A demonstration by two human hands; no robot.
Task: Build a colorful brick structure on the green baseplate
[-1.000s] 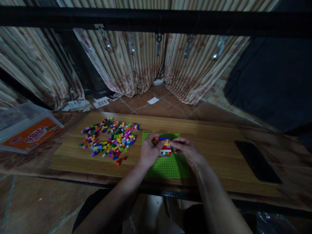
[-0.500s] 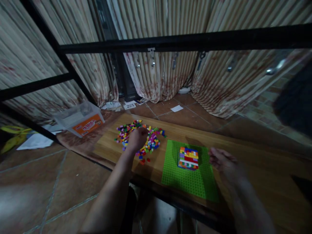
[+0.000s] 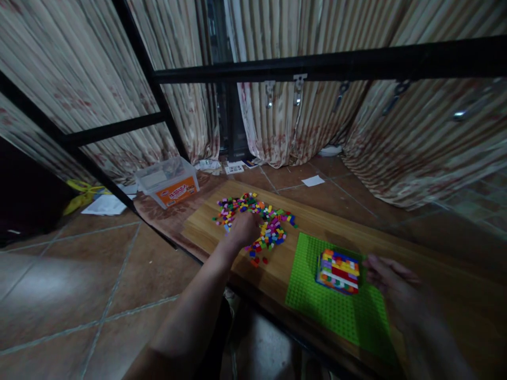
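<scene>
My left hand (image 3: 246, 228) is down among a spread pile of small multicoloured toy bricks (image 3: 273, 232). Its fingers curl downward, and whatever they grip is hidden by the hand. A boxy build of stacked bricks (image 3: 339, 271), striped in red, white, yellow and orange, sits on a green studded baseplate (image 3: 312, 306). Just right of that build, over the baseplate's right side, is my right hand (image 3: 390, 277). Thumb and forefinger are closed together there, a little blurred, and anything between them is too small to make out. The hand appears apart from the build.
The long wooden board (image 3: 222, 203) carries the bricks and baseplate. A clear plastic bin with an orange label (image 3: 176, 191) stands beyond its left end. A black metal bar with hanging clips (image 3: 301, 68) crosses in front of striped curtains (image 3: 273, 126). Papers (image 3: 312, 181) lie on the tiled floor.
The view has turned left, so everything sits further right in the picture. My left hand stays over the brick pile, and my right hand stays beside the build.
</scene>
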